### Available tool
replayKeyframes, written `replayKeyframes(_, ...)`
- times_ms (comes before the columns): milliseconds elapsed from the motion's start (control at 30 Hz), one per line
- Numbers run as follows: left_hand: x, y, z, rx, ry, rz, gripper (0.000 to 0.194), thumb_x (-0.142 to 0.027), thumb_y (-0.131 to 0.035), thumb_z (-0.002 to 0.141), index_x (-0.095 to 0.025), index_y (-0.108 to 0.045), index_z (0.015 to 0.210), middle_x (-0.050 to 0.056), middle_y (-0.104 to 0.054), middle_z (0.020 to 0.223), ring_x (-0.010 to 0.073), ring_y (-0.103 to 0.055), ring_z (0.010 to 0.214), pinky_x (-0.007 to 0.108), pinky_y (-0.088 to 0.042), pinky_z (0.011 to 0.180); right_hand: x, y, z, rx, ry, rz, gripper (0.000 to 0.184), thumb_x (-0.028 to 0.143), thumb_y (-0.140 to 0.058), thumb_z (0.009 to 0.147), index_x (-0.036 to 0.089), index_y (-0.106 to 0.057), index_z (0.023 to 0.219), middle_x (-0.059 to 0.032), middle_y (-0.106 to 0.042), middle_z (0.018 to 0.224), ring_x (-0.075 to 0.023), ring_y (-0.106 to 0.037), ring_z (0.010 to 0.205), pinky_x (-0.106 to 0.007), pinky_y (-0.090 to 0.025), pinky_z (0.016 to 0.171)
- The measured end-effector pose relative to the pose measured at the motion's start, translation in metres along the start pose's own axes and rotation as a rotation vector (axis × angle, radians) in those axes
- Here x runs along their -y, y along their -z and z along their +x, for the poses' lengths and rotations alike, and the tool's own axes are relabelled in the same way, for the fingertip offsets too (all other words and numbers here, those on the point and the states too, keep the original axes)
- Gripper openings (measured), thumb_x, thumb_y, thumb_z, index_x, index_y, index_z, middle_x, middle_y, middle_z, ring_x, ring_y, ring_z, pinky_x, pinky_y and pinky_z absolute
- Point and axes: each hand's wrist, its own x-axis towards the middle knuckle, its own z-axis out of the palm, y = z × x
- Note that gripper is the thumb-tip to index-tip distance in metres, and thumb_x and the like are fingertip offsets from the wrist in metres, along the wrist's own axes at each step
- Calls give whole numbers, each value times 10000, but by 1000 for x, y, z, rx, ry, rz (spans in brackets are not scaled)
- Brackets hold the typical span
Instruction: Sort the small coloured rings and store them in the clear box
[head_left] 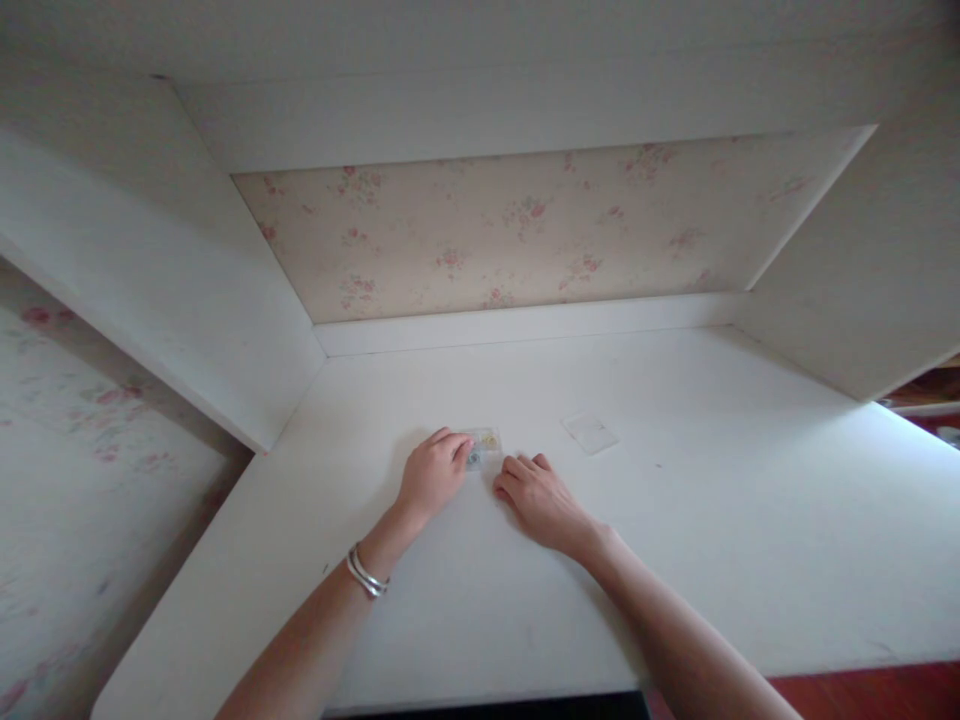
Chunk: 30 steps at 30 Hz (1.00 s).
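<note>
A clear compartmented box (487,452) lies nearer the white tabletop's (750,540) back edge. The left hand's (433,472) fingers bunch over its left side, grip unclear; the right hand's (536,500) curl beside it, any hold hidden.

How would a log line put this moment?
left hand: fingers on clear case; right hand: beside case; case: yellow bits inside; clear panel: on white desk
</note>
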Motion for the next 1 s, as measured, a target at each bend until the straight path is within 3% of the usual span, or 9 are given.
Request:
replayKeyframes(133,1,1,-18,-33,-17,-67,273,-291,-404,941,-202,-662,929,43,-656,889,148,-596,856,247,-445,779,-2,0,1,-33,-23,65,204,208,-399,947,187,-586,870,-52,-573,893,-163,-513,835,-309,-308,761)
replayKeyframes(400,4,-5,-25,31,30,-89,256,-291,-424,933,-225,-671,949,31,-653,894,137,-604,815,231,-451,733,-24,1,30,-284,-191,225,199,254,-390,960,194,-577,933,-54,-568,945,-155,-543,872,-284,-351,756)
replayKeyframes(633,2,-3,-27,61,33,-54,249,-251,-423,927,-220,-670,921,27,-645,861,136,-601,791,239,-443,731,-31,-7,57,-213,-223,127,216,250,-411,948,199,-620,928,-54,-574,937,-158,-553,879,-292,-347,766)
replayKeyframes(767,3,-4,-28,77,15,-43,251,-255,-417,931,-222,-666,927,24,-644,870,138,-605,809,237,-444,745,-36,-5,47,-262,-252,174,223,263,-418,942,203,-632,921,-52,-582,927,-155,-560,861,-290,-369,760)
replayKeyframes(900,-1,-7,-29,98,-12,-25,256,-269,-414,933,-234,-668,930,18,-642,870,137,-605,793,237,-451,732,-40,0,22,-379,-274,307,231,296,-428,933,205,-637,896,-46,-576,873,-152,-558,799,-280,-408,726)
replayKeyframes(1000,-11,-10,-29,144,-45,-18,279,-295,-396,941,-247,-671,929,18,-641,873,139,-607,792,238,-459,731,-41,2,2,-387,-284,409,237,327,-456,916,203,-649,861,-40,-578,823,-149,-554,745,-274,-427,682)
